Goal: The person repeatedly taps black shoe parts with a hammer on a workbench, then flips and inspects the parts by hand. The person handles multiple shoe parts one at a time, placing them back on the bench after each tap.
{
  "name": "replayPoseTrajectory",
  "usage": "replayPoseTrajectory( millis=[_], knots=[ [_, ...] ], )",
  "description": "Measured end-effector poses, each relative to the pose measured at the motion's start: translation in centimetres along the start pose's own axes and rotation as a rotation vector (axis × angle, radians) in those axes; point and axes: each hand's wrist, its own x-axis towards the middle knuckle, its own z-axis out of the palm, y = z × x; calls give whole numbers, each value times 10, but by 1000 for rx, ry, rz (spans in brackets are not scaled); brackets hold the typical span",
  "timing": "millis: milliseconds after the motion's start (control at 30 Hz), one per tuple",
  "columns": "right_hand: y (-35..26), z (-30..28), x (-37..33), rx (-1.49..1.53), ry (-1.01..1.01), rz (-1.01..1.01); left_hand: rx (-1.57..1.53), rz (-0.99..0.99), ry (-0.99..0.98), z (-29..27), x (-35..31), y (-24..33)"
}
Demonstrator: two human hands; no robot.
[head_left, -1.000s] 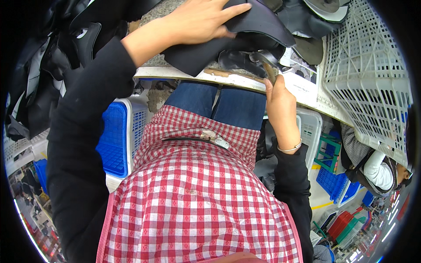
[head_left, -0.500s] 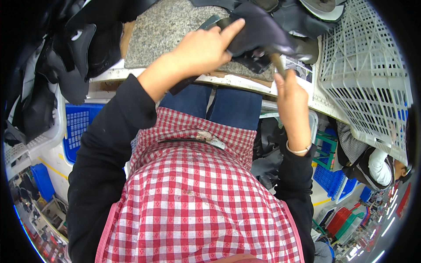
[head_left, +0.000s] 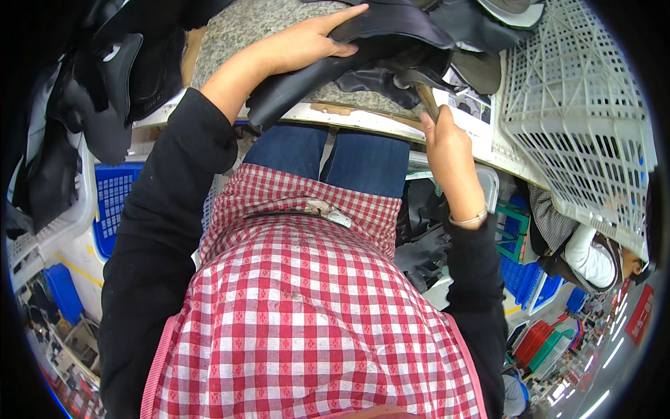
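While leather (head_left: 394,24) is touched by the spread left grip (head_left: 317,43), a left-slanting hammer (head_left: 428,102) is clasped by the right grip (head_left: 448,143).

the one view looks from the wearer's head steeply down past the chest, upright and unmirrored, through a wide fisheye lens ringed in black. closest to it, below both hands, the red-and-white checked cloth apron (head_left: 300,300) fills the middle. the black-sleeved arms (head_left: 157,209) run up and away on both sides, so the bare left hand (head_left: 314,43) and the bare right hand (head_left: 449,143) lie farther off, toward the upper edge, which cuts the speckled grey slab (head_left: 218,49) by the left hand. right of the right hand, the white slotted plastic basket (head_left: 572,126) bends along the rim.
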Motion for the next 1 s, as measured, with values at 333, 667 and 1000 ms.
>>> replayPoseTrajectory(
  millis=[333, 667, 1000],
  knots=[
    [-27, 0, 29, -35, -15, -40, -93, 168, 99, -7, 7, -7],
    [-25, 28, -1, 225, -114, 61, 18, 66, 334, 14, -47, 59],
    [-19, 23, -14, 502, -140, 136, 506, 332, 987, -208, 127, 120]
  ],
)
